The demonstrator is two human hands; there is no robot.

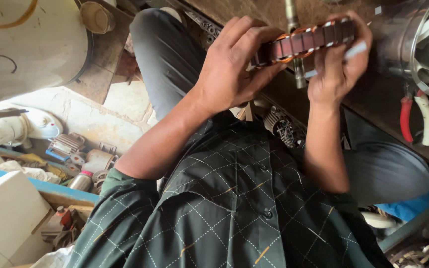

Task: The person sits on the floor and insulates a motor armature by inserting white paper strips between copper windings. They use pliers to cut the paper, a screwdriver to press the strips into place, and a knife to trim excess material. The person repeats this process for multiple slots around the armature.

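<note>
Near the top centre of the frame, the left hand and the right hand both grasp a brown motor core on a metal shaft, above the dark bench, with red-handled pliers at right.

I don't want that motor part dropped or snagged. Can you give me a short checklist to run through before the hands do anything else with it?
1. Left hand grips the wound motor core: ok.
2. Right hand supports its far end: ok.
3. Metal shaft clear of the fingers: ok.
4. White strip under the right fingers seated: cannot tell.
5. Pliers on the bench within reach: ok.
6. Copper winding undamaged: cannot tell, blurred.
</note>
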